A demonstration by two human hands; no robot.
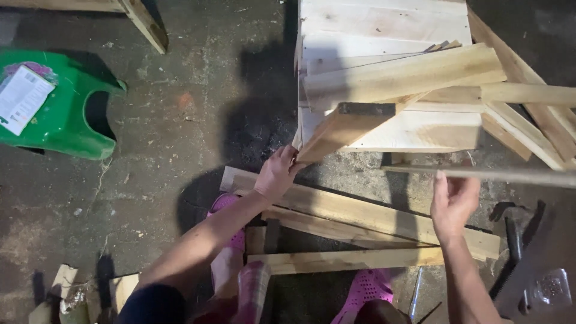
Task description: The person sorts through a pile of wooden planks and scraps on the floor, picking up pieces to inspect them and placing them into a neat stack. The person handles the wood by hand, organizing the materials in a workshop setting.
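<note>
Down on the concrete floor (180, 120), the left hand (277, 174) is closed around the near end of a short wooden plank (342, 129) that slants up onto a pale wooden crate (384, 24). Whether anything sits inside the crate cannot be seen; loose boards (420, 75) cover its top. The right hand (453, 201) curls up at a thin slat (480, 174), though whether it truly grips is unclear. The slat's far end is cut off at the frame's right edge.
</note>
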